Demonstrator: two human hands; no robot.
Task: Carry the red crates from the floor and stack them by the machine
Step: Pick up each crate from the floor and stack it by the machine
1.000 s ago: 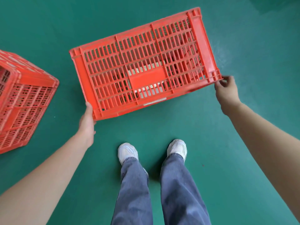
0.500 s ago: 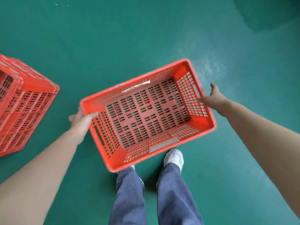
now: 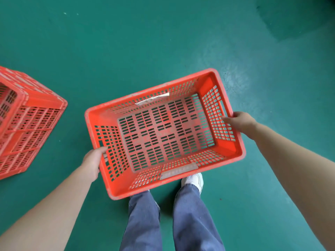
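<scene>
An empty red slatted crate (image 3: 164, 134) hangs open side up in front of my legs, held off the green floor. My left hand (image 3: 94, 160) grips its left end wall, fingers through the handle slot. On the opposite end wall, my right hand (image 3: 239, 122) is closed over the rim. A second red crate (image 3: 27, 122) lies tipped on its side on the floor at the far left, apart from both hands. No machine is in view.
Green painted floor (image 3: 145, 42) stretches all around. My jeans-clad legs (image 3: 172, 220) and a white shoe (image 3: 194, 180) show under the held crate. A darker green patch (image 3: 299, 17) marks the floor at the top right.
The crate, on its side with its bottom facing me a second ago, has been turned open side up and drawn closer to my body. Both hands moved from its corners to its end walls.
</scene>
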